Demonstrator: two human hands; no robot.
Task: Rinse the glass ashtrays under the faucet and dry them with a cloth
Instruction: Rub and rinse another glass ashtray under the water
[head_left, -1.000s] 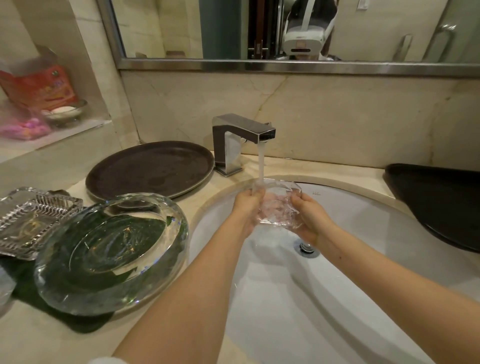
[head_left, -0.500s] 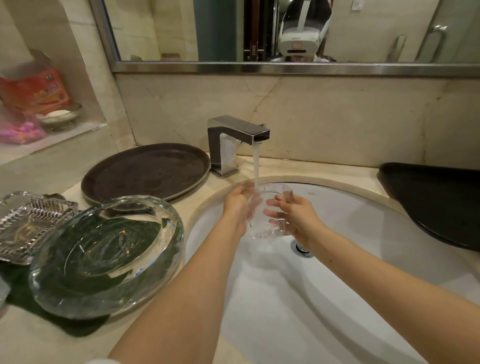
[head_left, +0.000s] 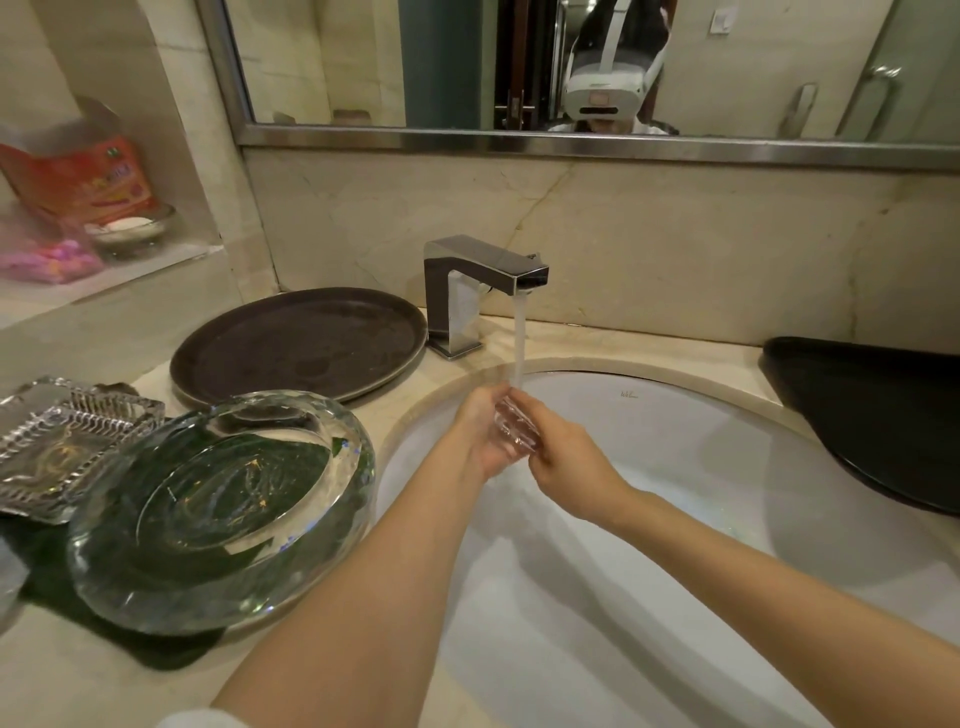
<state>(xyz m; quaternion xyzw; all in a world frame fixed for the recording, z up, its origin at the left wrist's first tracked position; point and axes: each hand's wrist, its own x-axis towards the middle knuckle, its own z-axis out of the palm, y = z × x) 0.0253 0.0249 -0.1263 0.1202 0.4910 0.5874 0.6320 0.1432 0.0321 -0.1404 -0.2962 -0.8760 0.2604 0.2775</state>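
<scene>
- While water runs from the faucet, a small glass ashtray is held right in the stream over the white basin, so the rinsing step is under way for this piece.
- Both hands hold it: the left hand cups it with curled fingers from one side, and the right hand grips the opposite side.
- Judging by its place under the water, this ashtray is neither finished rinsing nor dried yet.
- On the desk to the left, a large round glass ashtray lies tilted on a dark green cloth, its far edge propped higher.
- Just beside it, at the left edge, sits a square ribbed glass ashtray, partly overlapped by the round one.
- Whether those two have been rinsed already or are waiting their turn cannot be told; no drops or wetness show clearly.
- Nobody is wiping anything at this moment, so drying appears still to come, at least for the small piece.
- A round brown tray behind the ashtrays carries nothing and may be where finished pieces go, though that is a guess.
- Overall I would put the task somewhere in its middle.
</scene>
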